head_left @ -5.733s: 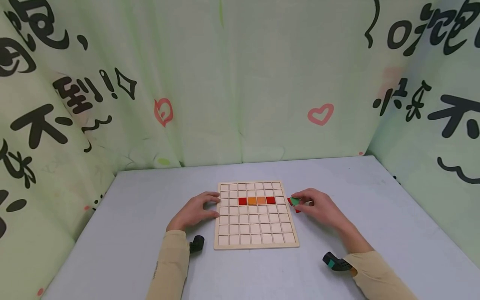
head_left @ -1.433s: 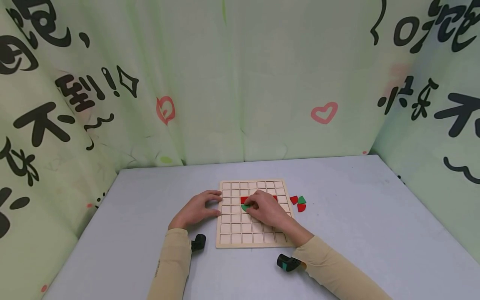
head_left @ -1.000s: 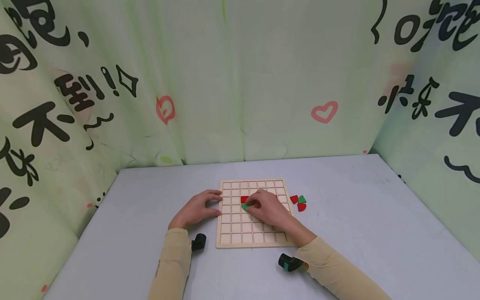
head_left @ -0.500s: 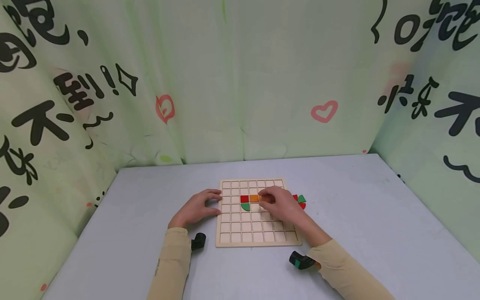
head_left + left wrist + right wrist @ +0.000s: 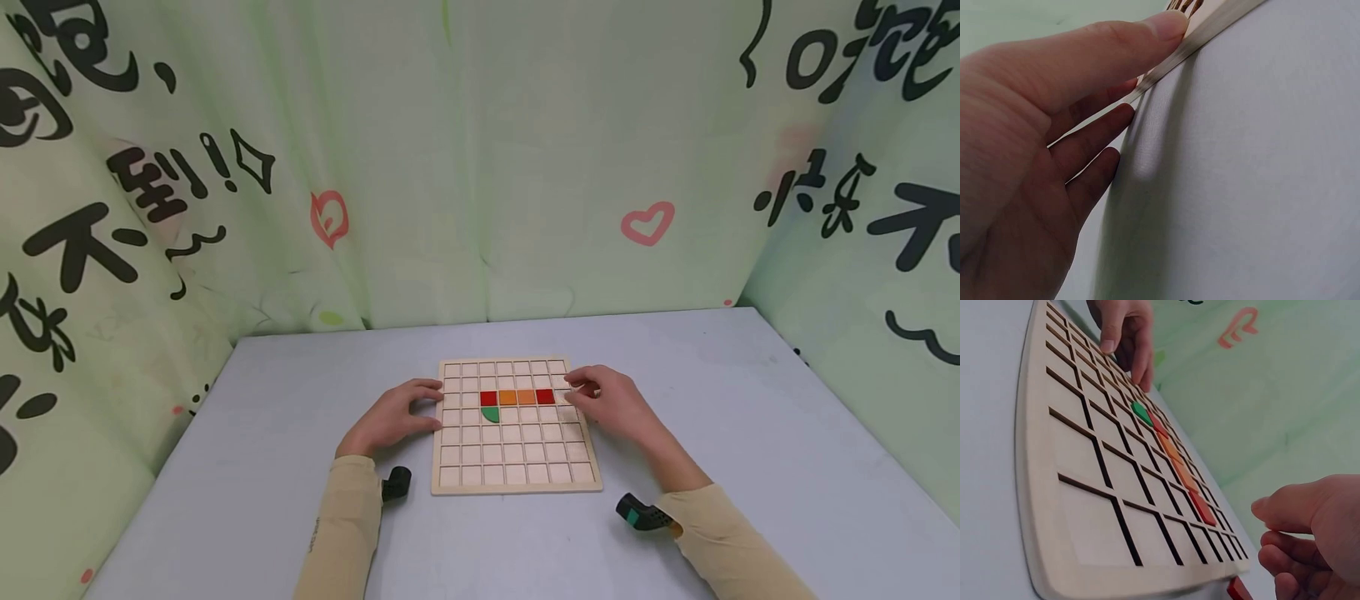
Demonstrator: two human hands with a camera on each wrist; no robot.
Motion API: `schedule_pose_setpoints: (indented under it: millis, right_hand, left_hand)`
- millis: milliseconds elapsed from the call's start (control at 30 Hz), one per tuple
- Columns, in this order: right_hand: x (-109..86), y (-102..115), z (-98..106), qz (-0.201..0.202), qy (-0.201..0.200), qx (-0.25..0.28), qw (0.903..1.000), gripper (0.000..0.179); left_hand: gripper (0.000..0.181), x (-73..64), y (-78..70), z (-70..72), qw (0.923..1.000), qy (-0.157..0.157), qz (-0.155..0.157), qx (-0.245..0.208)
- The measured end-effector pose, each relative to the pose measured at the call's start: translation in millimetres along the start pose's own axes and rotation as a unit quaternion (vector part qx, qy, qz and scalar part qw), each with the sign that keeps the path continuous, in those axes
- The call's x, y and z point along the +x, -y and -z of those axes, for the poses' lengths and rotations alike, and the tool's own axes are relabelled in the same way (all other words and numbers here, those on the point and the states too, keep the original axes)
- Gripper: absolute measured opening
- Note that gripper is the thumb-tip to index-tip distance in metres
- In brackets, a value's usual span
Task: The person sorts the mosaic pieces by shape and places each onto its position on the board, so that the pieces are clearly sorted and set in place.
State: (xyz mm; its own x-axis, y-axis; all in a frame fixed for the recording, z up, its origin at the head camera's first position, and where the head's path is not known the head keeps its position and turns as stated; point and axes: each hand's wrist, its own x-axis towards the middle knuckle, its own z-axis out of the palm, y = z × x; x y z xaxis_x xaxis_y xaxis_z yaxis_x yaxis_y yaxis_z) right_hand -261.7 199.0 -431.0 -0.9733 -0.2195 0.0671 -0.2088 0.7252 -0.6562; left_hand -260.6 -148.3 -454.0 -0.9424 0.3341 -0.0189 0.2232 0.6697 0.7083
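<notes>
A wooden grid board (image 5: 517, 490) lies on the table. One row holds a red square tile (image 5: 489, 398), two orange square tiles (image 5: 517, 397) and another red square tile (image 5: 545, 397). Below the left red one sits a green quarter-round tile (image 5: 491, 414). My left hand (image 5: 390, 419) touches the board's left edge, thumb tip on the rim and fingers fairly straight. Over the right edge hovers my right hand (image 5: 611, 404), fingers loosely bent with nothing between thumb and fingertips. Close by it, a loose red piece (image 5: 1239, 589) shows in the right wrist view; the head view hides it behind that hand.
A white table (image 5: 480, 550) carries the board, with a pale green printed curtain (image 5: 487, 167) behind and at both sides. Black wrist cameras, such as the right one (image 5: 643, 512), jut out from both sleeves.
My right hand has let go of the green quarter-round tile in the cell under the left red tile and moved right to the board's right edge. My left hand has stayed put.
</notes>
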Motion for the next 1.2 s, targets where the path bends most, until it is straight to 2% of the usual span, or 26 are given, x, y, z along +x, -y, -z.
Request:
schedule_pose_setpoints:
  millis: [333,667,933,1200]
  right_hand:
    - [-0.8,-25,23,-0.044,-0.002,-0.036,0.9984,0.037]
    - [-0.7,-37,29,-0.066,0.026,-0.045,0.9965,0.036]
    - [0.4,-43,26,-0.048,0.038,-0.05,0.9969,0.033]
    - [-0.7,-47,22,0.002,0.025,-0.062,0.9977,0.027]
  left_hand:
    - [0.045,-0.4,-1.1,0.5,1.0,0.0,-0.002,0.002]
    - [0.043,0.2,-1.2,-0.9,1.0,0.001,-0.001,-0.003]
    - [0.045,0.1,0.9,-1.2,1.0,0.003,0.003,0.0]
    - [0.044,0.4,0.2,-1.0,1.0,0.001,0.003,-0.001]
